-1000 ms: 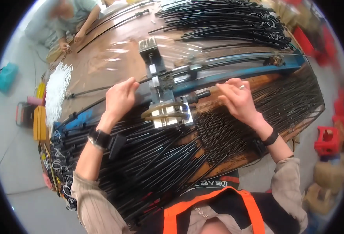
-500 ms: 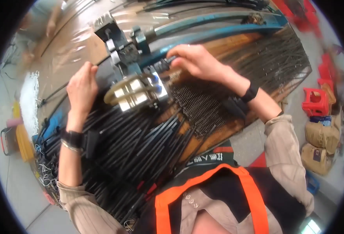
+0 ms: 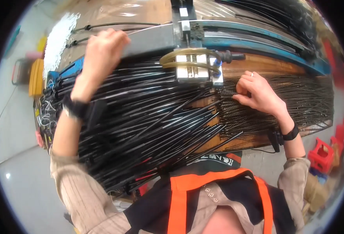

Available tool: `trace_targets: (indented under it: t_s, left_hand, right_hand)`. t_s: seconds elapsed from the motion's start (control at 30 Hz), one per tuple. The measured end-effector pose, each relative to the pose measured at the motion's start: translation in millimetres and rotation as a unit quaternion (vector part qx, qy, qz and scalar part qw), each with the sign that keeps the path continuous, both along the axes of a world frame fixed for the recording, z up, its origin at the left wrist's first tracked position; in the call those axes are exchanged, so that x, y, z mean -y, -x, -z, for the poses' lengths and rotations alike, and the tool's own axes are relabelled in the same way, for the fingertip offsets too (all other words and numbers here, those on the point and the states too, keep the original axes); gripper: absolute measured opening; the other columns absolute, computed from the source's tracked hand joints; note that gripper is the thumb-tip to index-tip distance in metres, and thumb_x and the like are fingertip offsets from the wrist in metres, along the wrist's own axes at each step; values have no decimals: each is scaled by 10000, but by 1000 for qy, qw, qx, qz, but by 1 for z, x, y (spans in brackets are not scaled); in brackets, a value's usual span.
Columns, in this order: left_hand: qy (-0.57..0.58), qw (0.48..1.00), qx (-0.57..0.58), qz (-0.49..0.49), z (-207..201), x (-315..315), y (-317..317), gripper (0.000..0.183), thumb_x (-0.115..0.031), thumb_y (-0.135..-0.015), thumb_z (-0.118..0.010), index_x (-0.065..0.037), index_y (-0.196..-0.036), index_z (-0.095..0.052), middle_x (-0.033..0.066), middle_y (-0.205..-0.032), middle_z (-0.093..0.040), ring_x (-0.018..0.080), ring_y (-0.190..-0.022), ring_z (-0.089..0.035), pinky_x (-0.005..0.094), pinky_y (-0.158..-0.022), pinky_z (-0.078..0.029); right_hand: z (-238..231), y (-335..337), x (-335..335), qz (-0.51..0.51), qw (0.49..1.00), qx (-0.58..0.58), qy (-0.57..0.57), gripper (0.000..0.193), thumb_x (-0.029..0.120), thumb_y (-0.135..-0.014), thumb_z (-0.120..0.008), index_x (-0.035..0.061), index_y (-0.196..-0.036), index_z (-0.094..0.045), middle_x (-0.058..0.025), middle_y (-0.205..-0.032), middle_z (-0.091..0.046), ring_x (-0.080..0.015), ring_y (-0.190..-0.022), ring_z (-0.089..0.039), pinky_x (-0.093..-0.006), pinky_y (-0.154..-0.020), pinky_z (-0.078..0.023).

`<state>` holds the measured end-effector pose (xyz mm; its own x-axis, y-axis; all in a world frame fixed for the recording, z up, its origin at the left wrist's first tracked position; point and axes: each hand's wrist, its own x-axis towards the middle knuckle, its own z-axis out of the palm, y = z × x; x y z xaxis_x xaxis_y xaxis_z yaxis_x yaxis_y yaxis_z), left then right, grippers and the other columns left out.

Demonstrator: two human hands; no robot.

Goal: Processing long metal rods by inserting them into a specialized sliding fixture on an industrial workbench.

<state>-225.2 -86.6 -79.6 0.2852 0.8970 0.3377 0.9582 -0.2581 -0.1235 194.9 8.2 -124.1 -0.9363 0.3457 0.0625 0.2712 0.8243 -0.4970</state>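
Thin dark coiled strands (image 3: pixel 236 117) lie toward the right end of the counter (image 3: pixel 265 63), by its near edge. My right grip (image 3: pixel 259 93) is just over them, fingers curled toward the thumb; I can't tell if it has hold of any. Black rods (image 3: pixel 152 105) cover the near edge's left stretch. Beyond them, my left grip (image 3: pixel 103 51) is curled and blurred, its hold unclear. Between both stands a metal machine (image 3: pixel 195 69); white strips (image 3: pixel 61 43) heap near the left edge.

Left hand (image 3: pixel 103 52) higher, blurred, perhaps half-curled; right hand (image 3: pixel 259 93) lower, curled.
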Motion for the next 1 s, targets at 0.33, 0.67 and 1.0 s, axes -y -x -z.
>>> trace_targets:
  t_s: [0.33,0.67,1.0]
  left_hand:
    - [183,981,58,0,17,86,-88,228,-197,-808,-709,-45,-853,-544,113,-857,-546,280,-823,-551,396,-716,-464]
    - [171,980,75,75,14,93,-88,202,-108,-799,-627,-26,-970,-559,103,-864,-558,284,-834,-572,375,-719,-522]
    - [183,964,168,99,0,88,-102,243,-94,-833,-614,-25,-1062,-566,102,-833,-554,287,-791,-620,400,-636,-538]
  right_hand:
    - [-3,22,20,47,997,-12,55,191,141,-880,-676,12,-836,-541,-179,-710,-568,-366,-667,-572,-420,-597,-443]
    - [-10,26,23,68,983,-24,170,145,143,-928,-637,1,-946,-663,-113,-697,-585,-219,-610,-549,-318,-594,-447]
    - [5,7,42,148,942,-135,269,227,181,-995,-553,-20,-1018,-658,-6,-681,-539,-82,-626,-495,-245,-577,-384]
